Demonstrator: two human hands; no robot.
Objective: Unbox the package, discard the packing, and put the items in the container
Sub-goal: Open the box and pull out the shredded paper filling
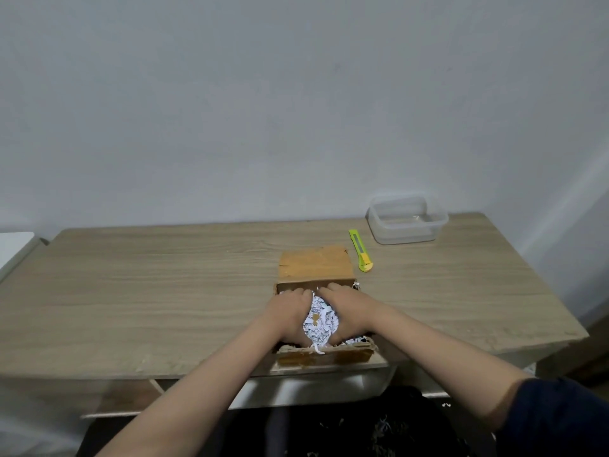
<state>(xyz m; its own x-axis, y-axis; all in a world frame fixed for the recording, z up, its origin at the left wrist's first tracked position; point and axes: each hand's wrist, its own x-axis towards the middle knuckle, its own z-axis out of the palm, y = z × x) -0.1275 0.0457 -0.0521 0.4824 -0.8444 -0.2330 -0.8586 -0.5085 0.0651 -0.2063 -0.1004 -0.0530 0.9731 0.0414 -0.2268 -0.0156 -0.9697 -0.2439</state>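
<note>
Both hands (342,308) scoop shredded paper (319,321) from box (316,265).

Both forearms extend forward, converging near the table's front edge. Left hand (287,308) and right hand (346,306) face each other, fingers curled, cupping a clump of shredded paper (320,319) between them.

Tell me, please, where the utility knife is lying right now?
In the head view, the green-and-yellow utility knife lies on the table, right of centre, between the open cardboard box's far flap and the clear plastic container.
</note>
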